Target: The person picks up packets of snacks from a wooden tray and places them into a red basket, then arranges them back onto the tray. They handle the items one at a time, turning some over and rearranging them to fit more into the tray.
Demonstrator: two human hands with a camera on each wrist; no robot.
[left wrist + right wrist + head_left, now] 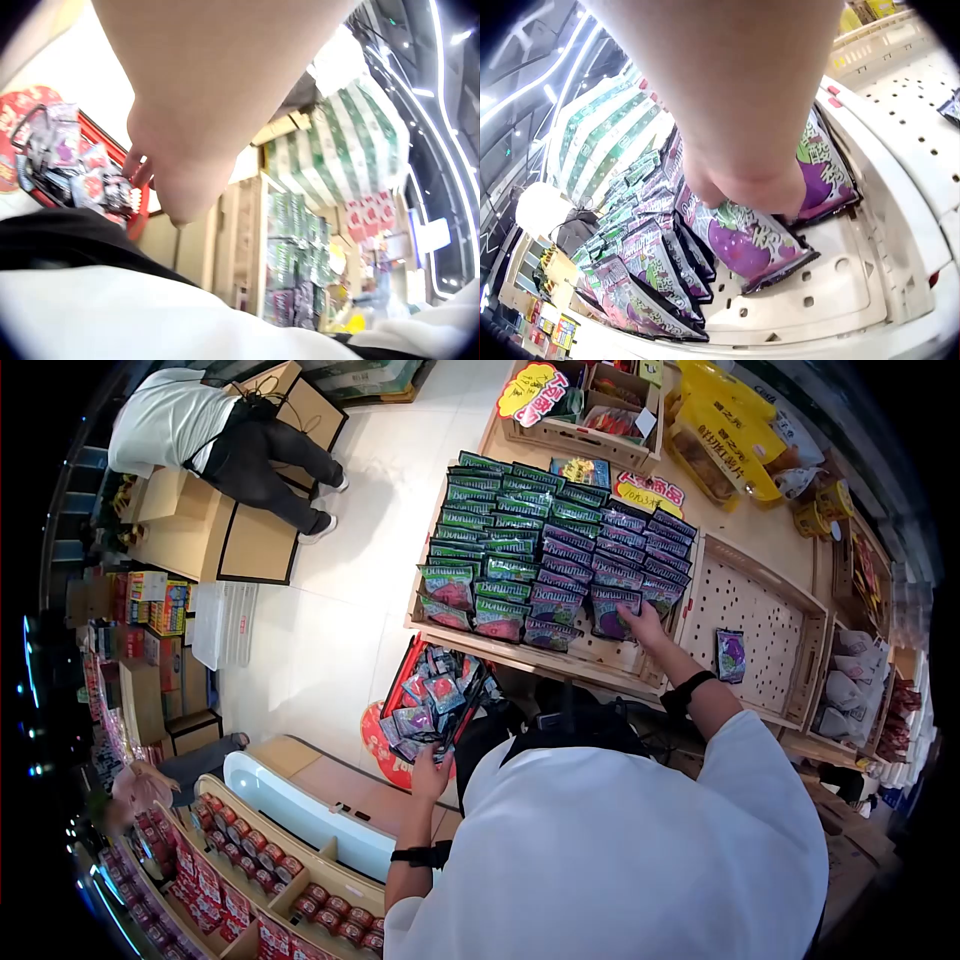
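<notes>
Packets point(443, 693) are heaped in the red basket point(140, 217), so some might slide out if I tip it. My left hand point(430, 772) bends its fingers over the rim. Next, green packets point(500, 592) lean in rows in the tan crate point(610, 670); one bump might make a row flop. At the crate's front, a grape packet point(610, 612) is pinched in my almost closed right hand point(645, 628). A loose pinch could drop it.
</notes>
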